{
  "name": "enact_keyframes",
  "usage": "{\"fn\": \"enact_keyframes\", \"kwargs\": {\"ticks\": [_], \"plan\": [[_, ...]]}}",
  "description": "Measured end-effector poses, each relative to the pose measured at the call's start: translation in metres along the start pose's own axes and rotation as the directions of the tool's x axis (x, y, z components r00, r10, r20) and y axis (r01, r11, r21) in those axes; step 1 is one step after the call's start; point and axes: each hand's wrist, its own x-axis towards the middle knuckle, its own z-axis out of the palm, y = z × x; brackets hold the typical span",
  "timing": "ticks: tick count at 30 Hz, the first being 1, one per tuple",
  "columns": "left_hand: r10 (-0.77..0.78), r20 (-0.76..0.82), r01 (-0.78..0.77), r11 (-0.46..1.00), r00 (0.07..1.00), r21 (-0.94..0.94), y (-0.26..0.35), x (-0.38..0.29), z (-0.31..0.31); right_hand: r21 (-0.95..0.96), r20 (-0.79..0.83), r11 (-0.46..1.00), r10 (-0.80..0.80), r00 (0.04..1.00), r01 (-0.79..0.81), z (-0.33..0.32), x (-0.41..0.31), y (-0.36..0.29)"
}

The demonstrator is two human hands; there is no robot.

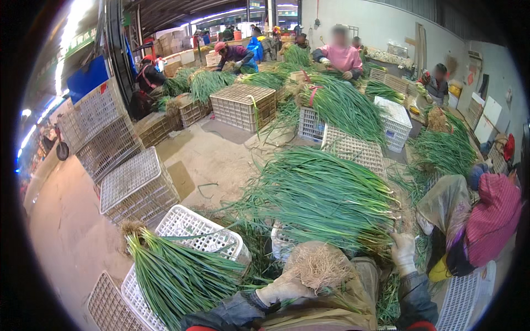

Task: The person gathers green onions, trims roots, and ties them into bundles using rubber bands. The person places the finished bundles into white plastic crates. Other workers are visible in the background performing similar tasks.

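Observation:
My left hand (287, 285), in a pale work glove, grips a bunch of green onions whose tangled brown roots (321, 267) face up toward me. The bunch is held low over my lap, and its leaves are mostly hidden. A wide heap of long green onions (319, 198) lies before me, leaves to the left and roots to the right. My gloved right hand (403, 250) is at the root ends on the heap's near right edge; its fingertips are too small to show what they pinch. To the left, another bunch (182, 269) rests on a white plastic crate (203, 229).
Upturned crates (132, 186) stand at the left, below a leaning stack (99, 128). A person in a pink hooded top (492, 219) sits close on my right. Farther off, several people work among onion piles (343, 107) and crates (244, 105). Loose leaves litter the floor.

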Motion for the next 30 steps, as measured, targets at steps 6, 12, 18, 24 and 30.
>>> {"fn": "enact_keyframes", "kwargs": {"ticks": [6,12,18,24,30], "plan": [[0.081,-0.004,-0.079,0.986,0.997,0.147,-0.027,0.003,-0.016,0.022,0.06,1.0,-0.006,0.998,0.005,0.011,-0.001,-0.017],[0.119,-0.015,-0.114,0.977,0.993,0.18,-0.032,0.009,-0.018,0.041,0.103,0.999,0.004,0.995,-0.009,0.02,-0.011,-0.019],[0.149,-0.023,-0.143,0.974,0.989,0.176,-0.037,0.012,-0.023,0.034,0.171,0.999,0.019,0.985,-0.025,0.026,-0.016,-0.03],[0.178,-0.027,-0.172,0.972,0.984,0.16,-0.043,0.012,-0.028,0.016,0.21,1.0,0.021,0.978,-0.025,0.031,-0.016,-0.033],[0.222,-0.022,-0.218,0.967,0.975,0.129,-0.047,0.015,-0.034,0.002,0.223,0.999,0.035,0.974,-0.037,0.038,-0.018,-0.032]]}}
